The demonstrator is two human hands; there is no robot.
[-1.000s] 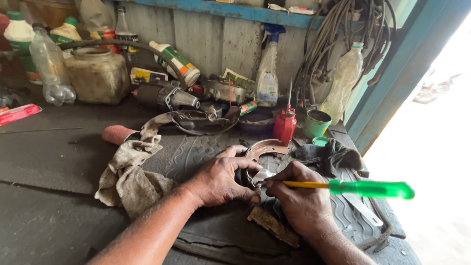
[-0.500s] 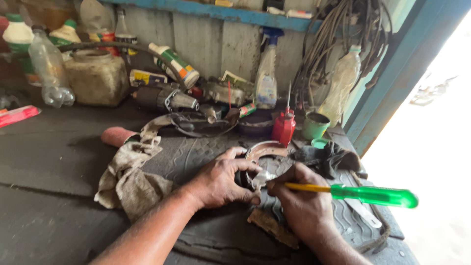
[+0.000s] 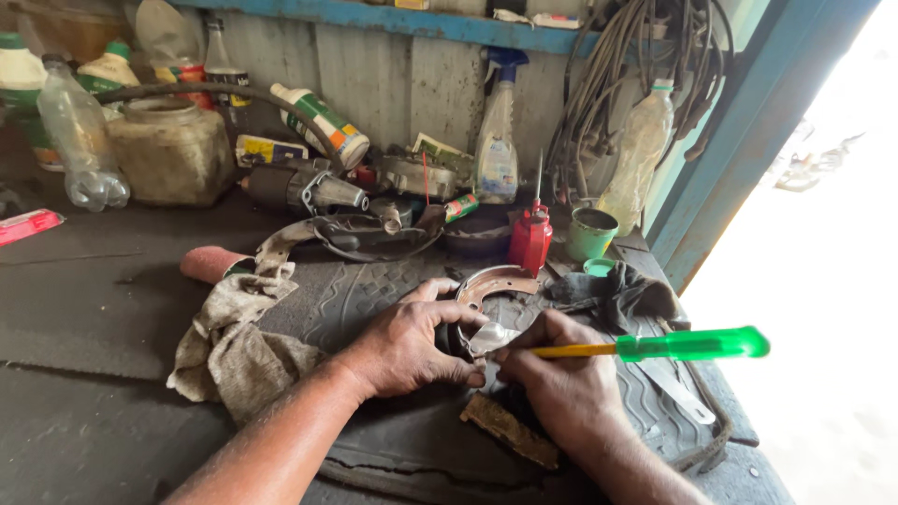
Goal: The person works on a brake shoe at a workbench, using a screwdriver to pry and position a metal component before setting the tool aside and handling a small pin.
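Barely shifted, green-handled screwdriver (image 3: 655,347) stays over rusty brake shoe (image 3: 494,281).

The screwdriver (image 3: 655,347) had a glossy, see-through green plastic handle. The curved brake shoe (image 3: 493,281) was rusty, dull metal. The rag (image 3: 234,341) was coarse, stained cloth. The ribbed mat (image 3: 360,295) looked like matt rubber, though grime made that uncertain. The oil can (image 3: 530,238) was shiny red.
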